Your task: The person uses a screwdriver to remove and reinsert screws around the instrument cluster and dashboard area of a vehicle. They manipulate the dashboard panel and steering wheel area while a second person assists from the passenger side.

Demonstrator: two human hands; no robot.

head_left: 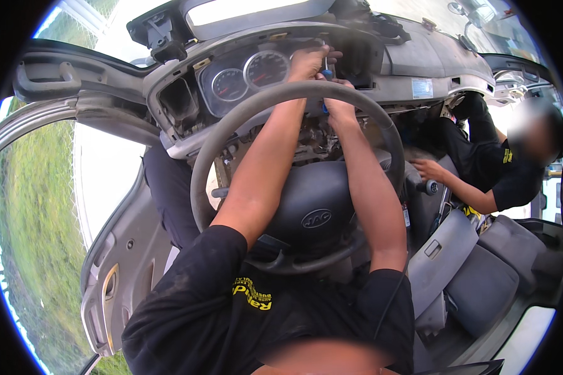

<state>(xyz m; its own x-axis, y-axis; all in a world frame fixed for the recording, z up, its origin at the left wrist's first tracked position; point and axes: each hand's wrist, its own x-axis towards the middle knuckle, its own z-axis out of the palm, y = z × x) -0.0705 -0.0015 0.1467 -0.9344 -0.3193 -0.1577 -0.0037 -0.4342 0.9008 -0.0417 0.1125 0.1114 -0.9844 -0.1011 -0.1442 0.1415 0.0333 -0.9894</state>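
Both my arms reach past the steering wheel [201,150] to the dashboard. My right hand [339,107] is closed round the blue handle of a screwdriver [327,74], just beyond the top of the wheel rim. Its shaft points up and away from me. My left hand [306,65] is closed at the shaft, fingers bent round it near the right end of the instrument cluster [268,70]. The screwdriver's tip and whatever it touches are too small to make out. The trim around the cluster is off, leaving openings in the dash.
A co-worker [513,162] leans in at the right, one hand near the gear lever [431,186]. Grey seats [481,275] are on the right. The driver's door [116,281] is at the left. Exposed parts and wiring [313,140] show below the cluster, behind the wheel.
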